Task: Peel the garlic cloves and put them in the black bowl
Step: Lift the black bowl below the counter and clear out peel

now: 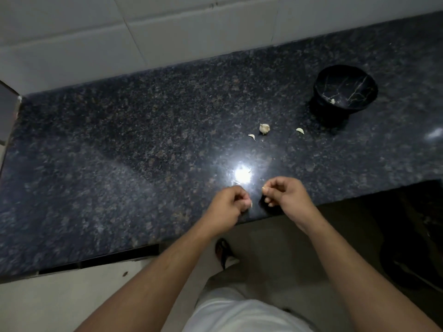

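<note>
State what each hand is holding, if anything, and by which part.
The left hand pinches a small pale piece, probably a garlic clove, at its fingertips. The right hand pinches something tiny, too small to identify; which part cannot be told.

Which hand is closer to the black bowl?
The right hand. It is below and left of the black bowl in the picture, by the counter's front edge. The left hand is farther left, so farther away.

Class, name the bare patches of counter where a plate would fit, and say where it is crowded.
Free: the counter left of the hands, out to the wall tiles. Crowded: the stretch between the garlic pieces and the black bowl.
</note>
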